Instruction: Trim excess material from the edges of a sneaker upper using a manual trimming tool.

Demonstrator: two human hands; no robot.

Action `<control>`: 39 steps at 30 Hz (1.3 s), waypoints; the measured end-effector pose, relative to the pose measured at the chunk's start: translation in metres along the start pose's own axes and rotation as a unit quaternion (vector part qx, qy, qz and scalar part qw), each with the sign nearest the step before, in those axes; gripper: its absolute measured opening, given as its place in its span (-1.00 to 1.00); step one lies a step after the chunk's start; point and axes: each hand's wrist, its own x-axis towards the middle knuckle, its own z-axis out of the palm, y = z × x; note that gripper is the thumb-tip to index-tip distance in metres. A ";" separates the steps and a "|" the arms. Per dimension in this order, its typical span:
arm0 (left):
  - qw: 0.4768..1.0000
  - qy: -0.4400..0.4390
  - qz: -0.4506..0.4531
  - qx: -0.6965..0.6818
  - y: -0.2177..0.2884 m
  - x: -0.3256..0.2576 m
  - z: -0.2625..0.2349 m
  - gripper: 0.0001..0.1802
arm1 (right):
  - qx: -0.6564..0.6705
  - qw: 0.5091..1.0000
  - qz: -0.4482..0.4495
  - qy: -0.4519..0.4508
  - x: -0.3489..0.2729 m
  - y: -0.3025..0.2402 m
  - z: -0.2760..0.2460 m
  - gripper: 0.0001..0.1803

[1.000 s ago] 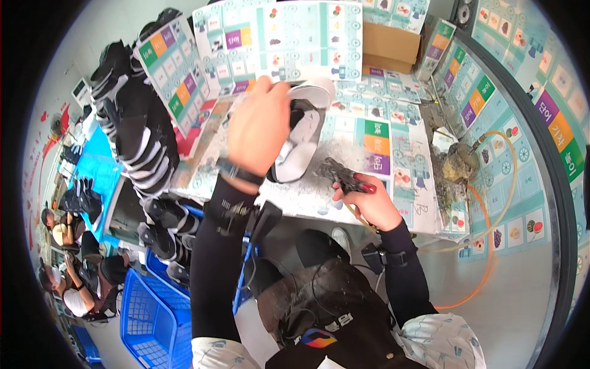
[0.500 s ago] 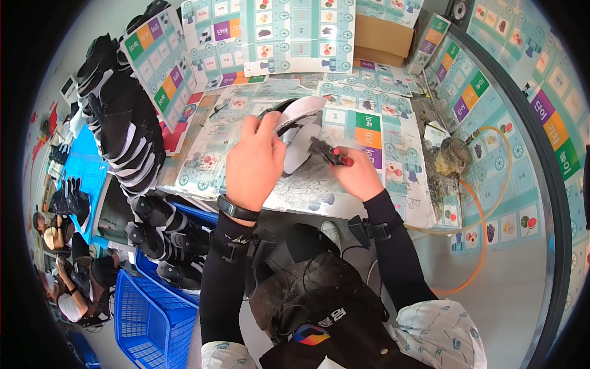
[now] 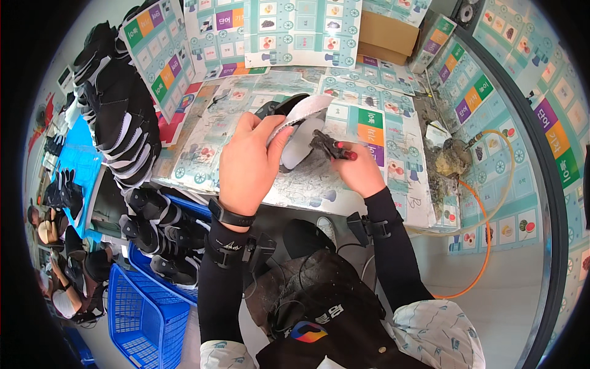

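A black, grey and white shoe piece [image 3: 301, 144], the landmark throughout, lies on the worktable [image 3: 304, 192] between the two hands, its white flap [image 3: 312, 106] raised at an angle. The left hand [image 3: 249, 166], at the left of the shoe piece, pinches the flap's edge between thumb and fingers. The right hand [image 3: 357, 171], at its right, has fingers closed round a grimy dark hand tool [image 3: 326, 145] with red ends, whose tip is close beside the shoe piece; contact cannot be told. The shoe piece is probably light, with a pliant flap and a somewhat firmer body; the flap's free edge would seem the best hold, and a hard pull might crease it. Beyond the shoe piece stands a printed panel [image 3: 301, 31]; well to its left are stacked shoes [image 3: 120, 114], with a blue basket [image 3: 135, 320] below them; well to its right hangs an orange hose [image 3: 487, 249].
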 end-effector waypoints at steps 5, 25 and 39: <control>1.000 0.009 -0.011 -0.005 -0.002 -0.007 -0.004 -0.76 | -0.017 1.000 -0.009 -0.020 -0.006 -0.006 0.001 -0.68; 0.994 0.000 0.017 0.107 -0.015 -0.015 -0.021 -0.57 | 0.191 0.966 0.094 -0.147 -0.018 -0.008 -0.002 -0.76; 0.956 -0.018 0.083 0.282 0.007 0.034 -0.003 -0.69 | 0.230 0.963 0.097 -0.103 -0.039 0.016 -0.017 -0.66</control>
